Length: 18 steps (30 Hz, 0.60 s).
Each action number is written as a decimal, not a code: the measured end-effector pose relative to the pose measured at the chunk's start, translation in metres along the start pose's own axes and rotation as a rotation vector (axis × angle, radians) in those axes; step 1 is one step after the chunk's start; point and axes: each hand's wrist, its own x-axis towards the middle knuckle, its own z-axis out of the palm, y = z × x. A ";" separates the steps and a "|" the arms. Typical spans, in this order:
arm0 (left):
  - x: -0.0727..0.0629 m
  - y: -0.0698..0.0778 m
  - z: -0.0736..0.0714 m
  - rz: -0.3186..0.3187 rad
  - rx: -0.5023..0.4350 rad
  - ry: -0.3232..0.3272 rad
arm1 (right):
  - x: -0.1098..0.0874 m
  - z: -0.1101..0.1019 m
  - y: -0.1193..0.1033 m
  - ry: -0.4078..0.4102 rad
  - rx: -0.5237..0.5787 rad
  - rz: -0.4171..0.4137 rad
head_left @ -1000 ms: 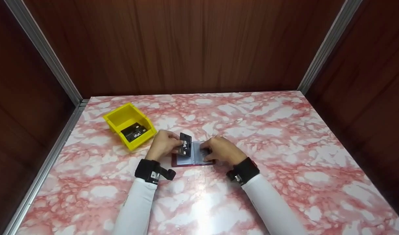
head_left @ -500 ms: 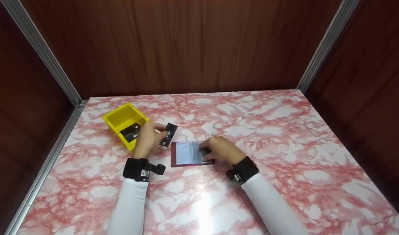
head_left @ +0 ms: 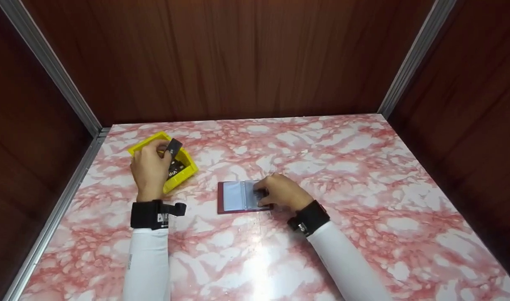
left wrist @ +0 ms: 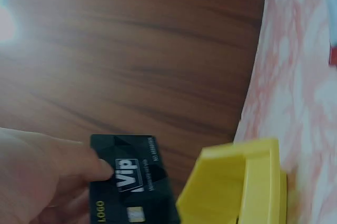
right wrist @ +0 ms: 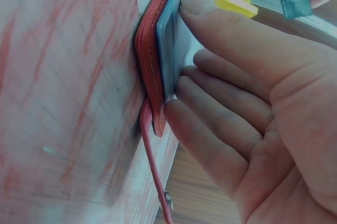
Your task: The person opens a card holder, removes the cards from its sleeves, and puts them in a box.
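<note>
My left hand pinches a black VIP card between thumb and fingers, over the yellow bin. More black cards lie inside the bin, partly covered by that hand. An open red card holder with clear plastic sleeves lies flat on the table. On its right half rests my right hand, thumb and fingertips against the sleeves. In the right wrist view those fingers look relaxed and fairly straight, right at the red stitched cover.
The table has a pink and white marbled top. Dark wood panels with metal corner posts stand behind it and at both sides. A red strap hangs from the card holder.
My left hand has carried the black card away from the holder, leftward and back over the yellow bin. The right hand stays on the card holder.
</note>
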 end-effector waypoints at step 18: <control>-0.004 -0.026 0.028 0.111 0.188 -0.038 | 0.000 0.001 -0.003 -0.018 0.021 0.049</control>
